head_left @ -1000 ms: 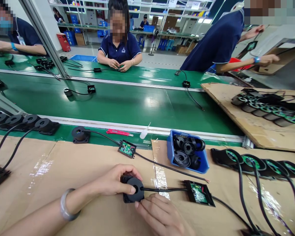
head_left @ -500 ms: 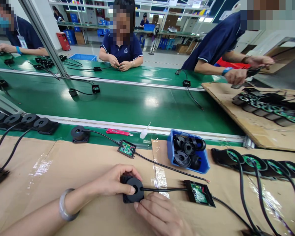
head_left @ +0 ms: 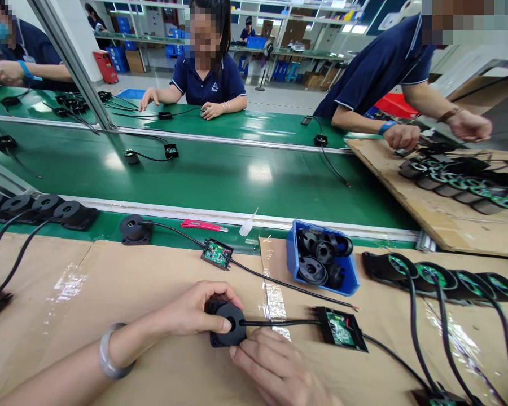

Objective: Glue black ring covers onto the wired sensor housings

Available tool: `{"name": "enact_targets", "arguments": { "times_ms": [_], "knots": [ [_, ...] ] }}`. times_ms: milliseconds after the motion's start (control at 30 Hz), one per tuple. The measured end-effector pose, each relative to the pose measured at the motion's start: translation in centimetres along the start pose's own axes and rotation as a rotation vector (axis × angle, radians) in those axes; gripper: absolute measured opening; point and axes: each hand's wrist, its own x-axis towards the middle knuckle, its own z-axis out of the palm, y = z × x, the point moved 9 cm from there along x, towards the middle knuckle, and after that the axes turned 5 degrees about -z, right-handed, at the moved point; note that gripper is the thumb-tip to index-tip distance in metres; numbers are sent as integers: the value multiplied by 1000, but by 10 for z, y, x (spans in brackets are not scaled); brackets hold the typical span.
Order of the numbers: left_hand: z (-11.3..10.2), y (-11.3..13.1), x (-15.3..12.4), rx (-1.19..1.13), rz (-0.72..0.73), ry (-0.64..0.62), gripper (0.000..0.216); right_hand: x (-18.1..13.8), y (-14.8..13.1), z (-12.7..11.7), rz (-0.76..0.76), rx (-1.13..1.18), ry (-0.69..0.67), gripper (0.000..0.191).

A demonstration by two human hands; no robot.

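Note:
My left hand [head_left: 195, 310] wraps round a black ring-shaped part [head_left: 227, 332] lying on the cardboard-covered bench, thumb pressed on its top. My right hand [head_left: 275, 366] touches the same part from below with its fingertips, fingers curled. A black cable [head_left: 279, 323] runs from the part to a small open box with a green circuit board [head_left: 341, 329].
A blue bin [head_left: 351, 276] of black rings stands behind. Another ring part [head_left: 131, 228] with its board [head_left: 217, 254], a red knife [head_left: 198, 226] and a white nozzle [head_left: 248, 225] lie near the green conveyor [head_left: 220, 175]. Rows of wired parts flank both sides. Other people work across the belt.
My hands and the ring part stay almost still. On the belt a wired unit drifts right. The person opposite stretches an arm out; the person at right lowers both hands to the board.

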Motion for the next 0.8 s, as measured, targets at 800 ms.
{"name": "enact_targets", "arguments": {
  "times_ms": [800],
  "knots": [
    [1,-6,-1,-20,-28,-30,37,-44,31,34,718,563,124,12]
  ]
}}
